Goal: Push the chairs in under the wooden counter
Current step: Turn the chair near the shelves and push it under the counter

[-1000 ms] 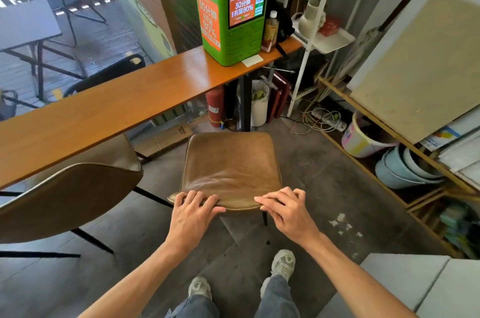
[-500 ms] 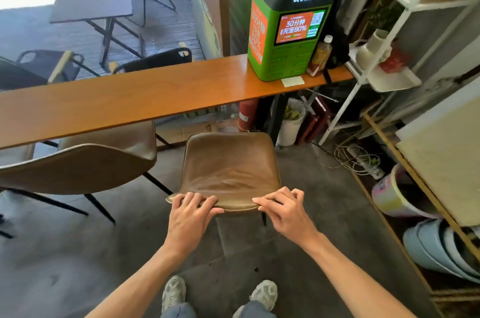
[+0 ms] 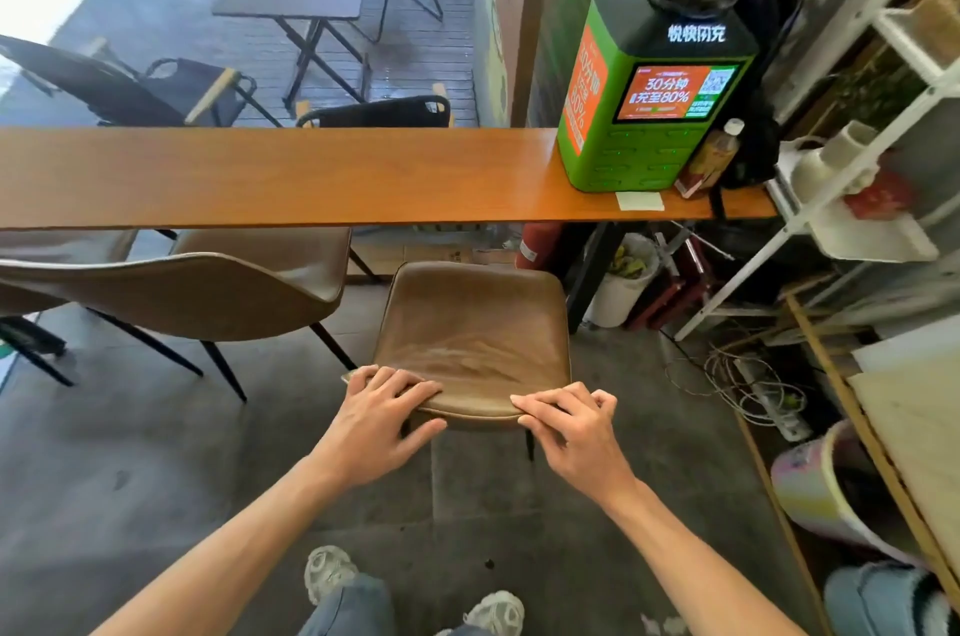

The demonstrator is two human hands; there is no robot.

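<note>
Beneath the wooden counter [image 3: 291, 175] lies room, so both hands, left [image 3: 382, 419] and right [image 3: 574, 430], fingers curled over the brown chair [image 3: 472, 323] back, should push straight, evenly.

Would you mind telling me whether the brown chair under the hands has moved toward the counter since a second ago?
Cannot tell: the camera itself moved, and the chair still sits just short of the wooden counter.

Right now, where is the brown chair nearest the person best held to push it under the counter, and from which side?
The top edge of the backrest, from behind. The chair faces the wooden counter, so its back edge is nearest the person and offers a wide rim. The left hand and right hand already rest there, spread toward either end, which should keep the push straight.
</note>
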